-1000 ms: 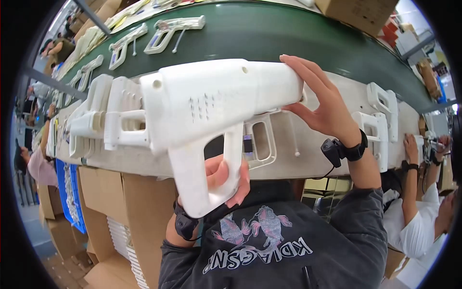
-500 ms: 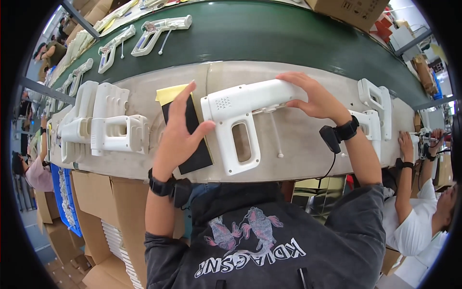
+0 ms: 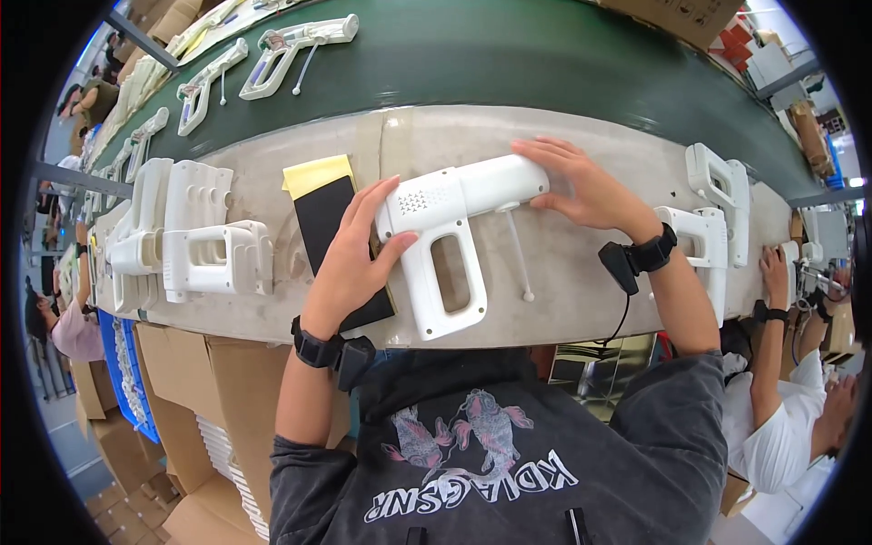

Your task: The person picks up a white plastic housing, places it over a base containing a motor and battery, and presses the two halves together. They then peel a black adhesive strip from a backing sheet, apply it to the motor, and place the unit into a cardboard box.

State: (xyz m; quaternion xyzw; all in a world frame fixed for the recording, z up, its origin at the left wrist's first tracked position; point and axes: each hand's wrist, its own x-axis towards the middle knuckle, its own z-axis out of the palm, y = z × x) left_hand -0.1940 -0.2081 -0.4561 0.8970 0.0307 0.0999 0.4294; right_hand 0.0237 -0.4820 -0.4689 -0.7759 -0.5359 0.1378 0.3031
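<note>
A white gun-shaped plastic housing (image 3: 436, 204) lies on the worktable, its looped handle pointing towards me. My left hand (image 3: 350, 259) grips its rear end, fingers along the far side and thumb on the near side. Around the rounded front end is my right hand (image 3: 581, 186), with fingertips at the far edge and thumb at the near edge. A thin translucent rod with a small ball tip (image 3: 529, 296) sticks out from beneath the barrel. Partly under my left hand lies a flat black pad (image 3: 325, 218), with a yellow sheet (image 3: 318, 174) showing at its far end.
Stacked white housing shells (image 3: 213, 259) stand on the left. More white housings (image 3: 718, 182) lie on the right, near a co-worker's hand (image 3: 775, 271). Beyond the table runs a green conveyor (image 3: 509, 64) carrying opened housings (image 3: 295, 59). Cardboard boxes (image 3: 182, 363) and a blue crate (image 3: 127, 372) sit below left.
My left hand has closed onto the housing's rear end, from apart before. The front end now looks closed, its near-side gap gone. Right-hand fingers have shifted slightly. Conveyor housings have moved slightly left.
</note>
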